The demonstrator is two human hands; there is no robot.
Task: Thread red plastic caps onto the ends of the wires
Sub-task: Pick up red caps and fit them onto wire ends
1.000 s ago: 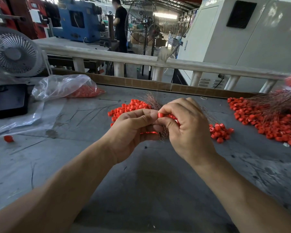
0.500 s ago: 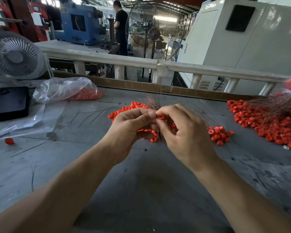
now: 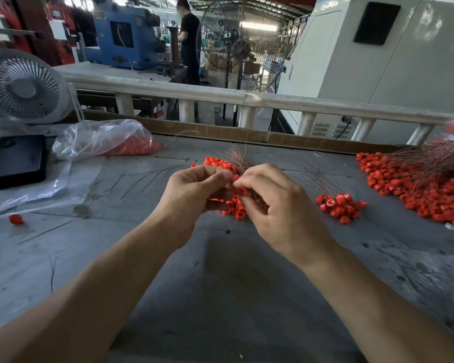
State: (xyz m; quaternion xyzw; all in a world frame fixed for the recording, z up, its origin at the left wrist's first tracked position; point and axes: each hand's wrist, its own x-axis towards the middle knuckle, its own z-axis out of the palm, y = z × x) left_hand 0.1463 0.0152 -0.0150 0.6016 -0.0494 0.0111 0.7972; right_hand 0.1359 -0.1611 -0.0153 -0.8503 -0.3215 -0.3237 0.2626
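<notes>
Against half a second ago, the red cap once visible between the fingertips is now hidden where the left hand [image 3: 194, 191] and right hand [image 3: 275, 203] meet, just in front of the loose cap heap [image 3: 215, 162]. The wire bundle [image 3: 237, 157] is gripped by the left hand, its fingers curled around it; something small is pinched by the right hand. The cap is judged pushed onto a wire end. Finished pieces [image 3: 338, 204] lie on the tabletop [image 3: 220, 271], right of the heap.

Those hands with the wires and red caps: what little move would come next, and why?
Probably pushing one cap onto a wire end. The left hand and right hand meet fingertip to fingertip over a bundle of thin wires, with loose red caps just beneath them.
</notes>
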